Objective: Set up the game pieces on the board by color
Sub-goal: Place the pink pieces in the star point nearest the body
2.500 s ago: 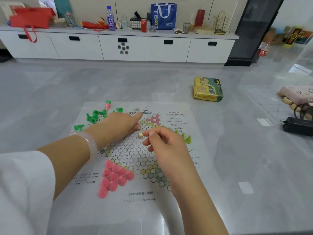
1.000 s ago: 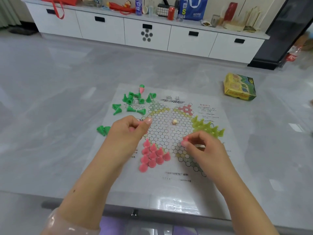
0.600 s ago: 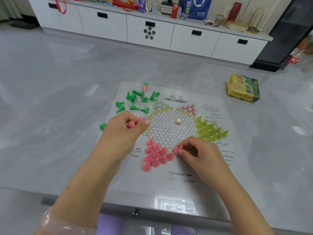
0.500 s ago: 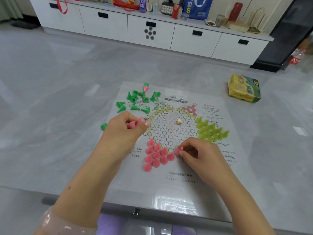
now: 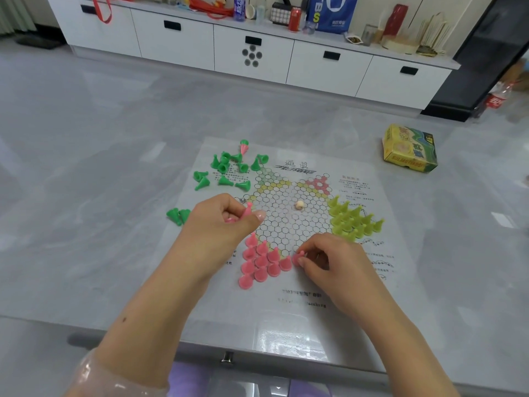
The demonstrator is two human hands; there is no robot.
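A paper hexagon game board [image 5: 289, 222] lies on the grey table. Several pink cone pieces [image 5: 259, 260] stand grouped on its near left corner. Yellow-green cones [image 5: 353, 220] fill its right corner. Dark green cones [image 5: 226, 170] lie scattered off the board's far left, two more [image 5: 178, 215] farther left. My left hand [image 5: 220, 224] grips pink pieces [image 5: 246, 211] in its curled fingers above the board's left edge. My right hand [image 5: 329, 259] pinches one pink piece [image 5: 297, 257] and holds it on the board at the right end of the pink group. A small cream die [image 5: 298, 205] sits mid-board.
A yellow and green game box [image 5: 409, 149] lies on the table at the far right. One pink-and-green cone [image 5: 244, 146] lies beyond the green pile. A white cabinet [image 5: 252, 50] with bottles, cans and a blue bag stands behind. The table's near edge runs just below my forearms.
My right hand has come back from the die at mid-board and lowered a pink piece beside the pink group. My left hand now shows pink pieces in its grip.
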